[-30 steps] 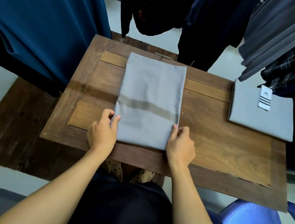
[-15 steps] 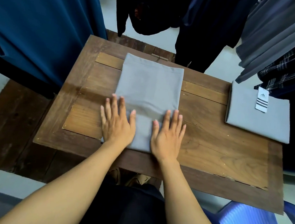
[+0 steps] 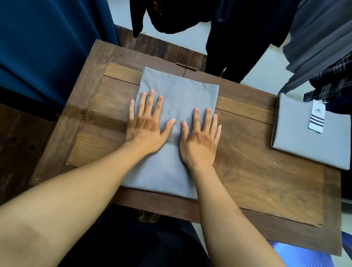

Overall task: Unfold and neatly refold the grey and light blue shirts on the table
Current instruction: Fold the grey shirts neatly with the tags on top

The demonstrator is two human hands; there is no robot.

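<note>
Grip: neither hand has hold of anything; both lie flat with fingers straight and spread, palms pressing the shirt.
Left hand [image 3: 145, 128]: palm down on the shirt's left half, with the little finger at its left edge and the thumb angled inward. The forearm reaches in from the lower left.
Shirt [image 3: 178, 91]: a long grey folded rectangle in the middle of the table [image 3: 252, 171], its near edge just short of the table's near edge.
Right hand [image 3: 198, 141]: palm down on the shirt's right half, little finger past the right edge over the wood. The thumb is near the left thumb but not touching it.
Second shirt [image 3: 293, 130]: folded flat at the table's right end, well apart, with a white striped tag [image 3: 317, 116] on top.
Change: a second ago both hands pinched the shirt's near corners. Half a second ago they lay flat by the near edge; now they lie farther up, about mid-length.
</note>
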